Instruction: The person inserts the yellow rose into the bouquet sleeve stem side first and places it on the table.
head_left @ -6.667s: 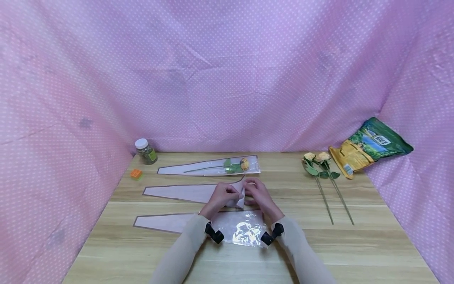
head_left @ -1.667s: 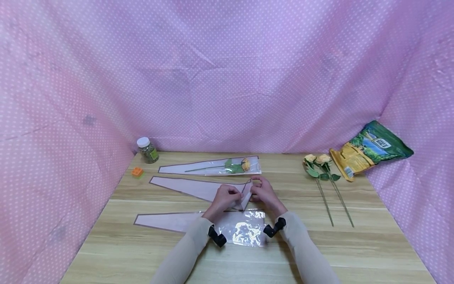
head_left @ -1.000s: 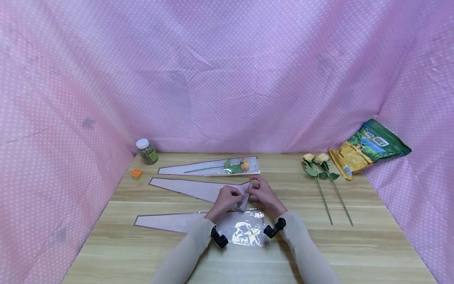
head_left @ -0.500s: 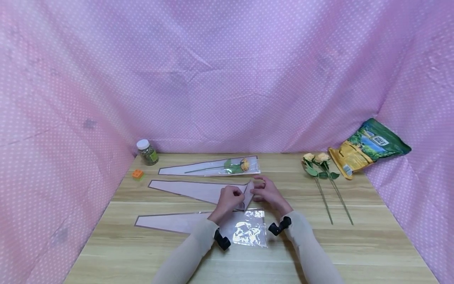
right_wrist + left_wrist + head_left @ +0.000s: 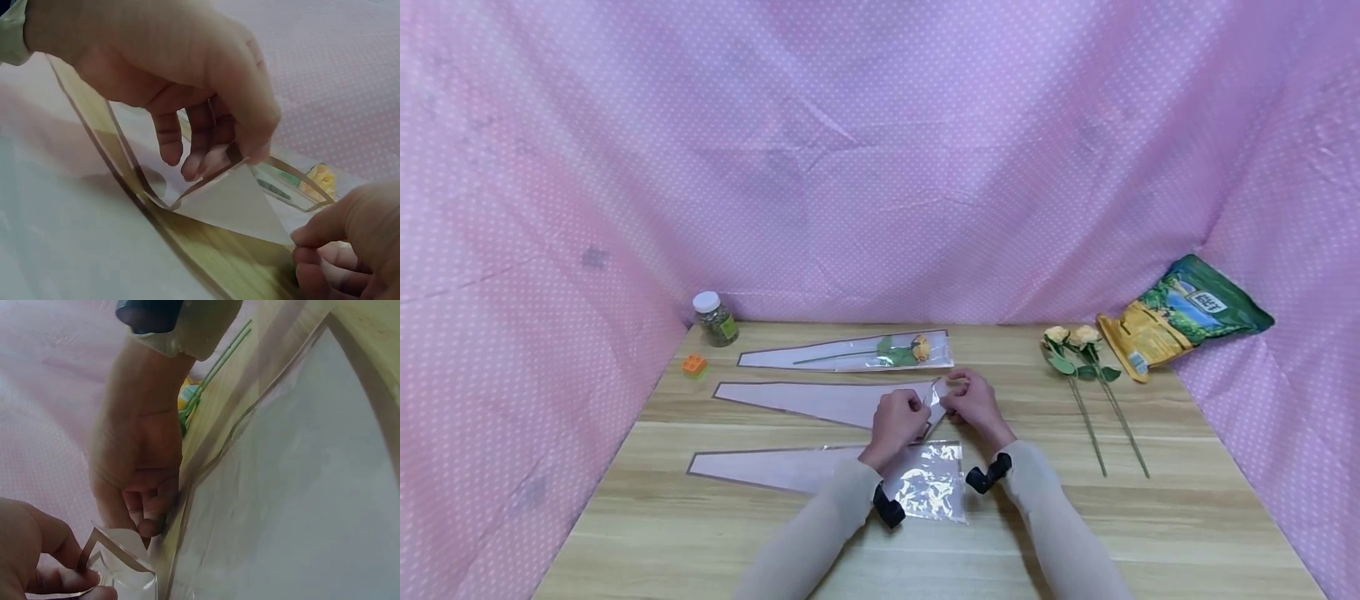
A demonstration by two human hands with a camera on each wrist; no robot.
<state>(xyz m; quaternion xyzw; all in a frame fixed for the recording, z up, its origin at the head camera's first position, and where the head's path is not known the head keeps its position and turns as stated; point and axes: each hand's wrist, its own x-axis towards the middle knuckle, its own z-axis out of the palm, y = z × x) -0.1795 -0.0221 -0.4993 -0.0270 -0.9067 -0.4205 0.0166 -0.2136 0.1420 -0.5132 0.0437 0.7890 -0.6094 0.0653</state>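
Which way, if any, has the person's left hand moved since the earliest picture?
Yes: the left hand has shifted to the right, judged in the head view against the sleeved yellow rose.

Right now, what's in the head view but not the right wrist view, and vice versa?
Head only: the white-capped jar, the orange block, two loose pale roses and the green-and-yellow packet.
Right wrist only: the underside of the left hand and its curled fingers.
Both: left hand and right hand pinching the middle sleeve, the yellow rose in the far sleeve, the wooden table, the pink dotted cloth.
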